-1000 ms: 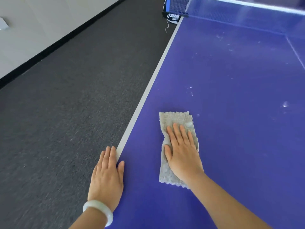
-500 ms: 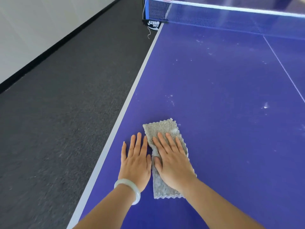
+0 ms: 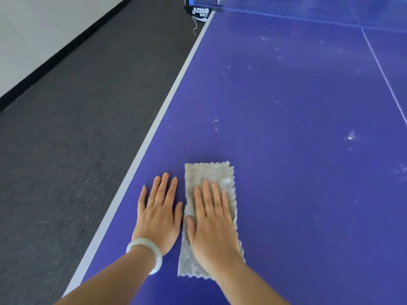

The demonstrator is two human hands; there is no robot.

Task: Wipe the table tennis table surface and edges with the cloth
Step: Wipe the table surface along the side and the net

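Observation:
A folded grey cloth (image 3: 208,173) lies flat on the blue table tennis table (image 3: 297,150), a little in from its white left edge line (image 3: 154,124). My right hand (image 3: 212,223) presses flat on the cloth, fingers straight and pointing away from me. My left hand (image 3: 158,214), with a pale bangle on the wrist, rests flat on the bare blue surface just left of the cloth, its thumb touching the cloth's edge. White specks and smears dot the surface ahead of the cloth and to the right.
The net (image 3: 308,5) and its black clamp (image 3: 199,12) cross the far end of the table. A white centre line (image 3: 383,75) runs at the right. Dark grey carpet (image 3: 77,128) lies left of the table, bounded by a white wall with black skirting (image 3: 66,47).
My left hand has moved from the table's left edge onto the blue surface beside the cloth. The cloth, under my right hand, has straightened and lies farther from the edge line.

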